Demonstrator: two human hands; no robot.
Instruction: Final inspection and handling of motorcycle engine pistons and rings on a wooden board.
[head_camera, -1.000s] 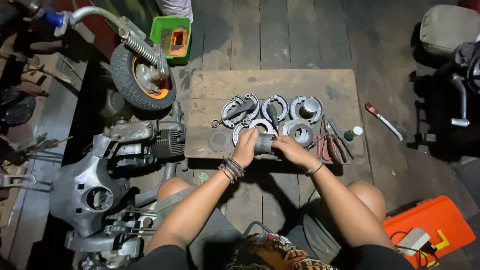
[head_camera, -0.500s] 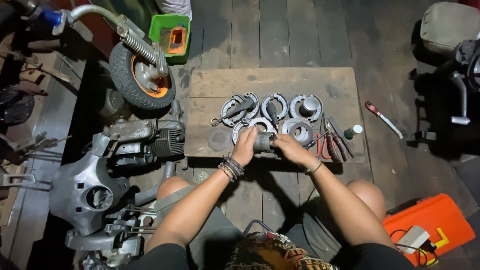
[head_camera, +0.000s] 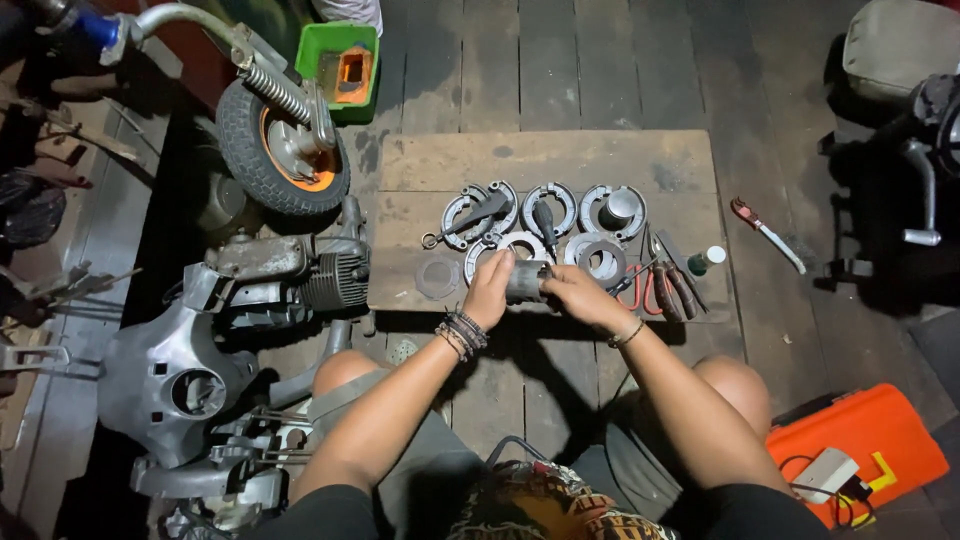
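Note:
My left hand (head_camera: 491, 288) and my right hand (head_camera: 581, 294) both grip a short grey metal cylinder (head_camera: 527, 281) from either end, just above the near edge of a wooden board (head_camera: 560, 160). Behind the hands, several curved grey brake shoes (head_camera: 548, 207) and round metal rings (head_camera: 600, 258) lie in two rows on the board. A flat round disc (head_camera: 438, 277) lies left of my left hand. Red-handled pliers (head_camera: 650, 285) and a small bottle (head_camera: 706, 260) lie right of my right hand.
A small wheel with an orange hub (head_camera: 285, 150) and a finned engine block (head_camera: 300, 275) sit to the left, with a grey scooter body shell (head_camera: 175, 375) below. A green box (head_camera: 345, 65) stands at the back. An orange case (head_camera: 860, 450) lies at lower right, a red-handled tool (head_camera: 765, 232) on the plank floor.
Both hands keep hold of the cylinder in the same spot; the fingers shift only slightly around it.

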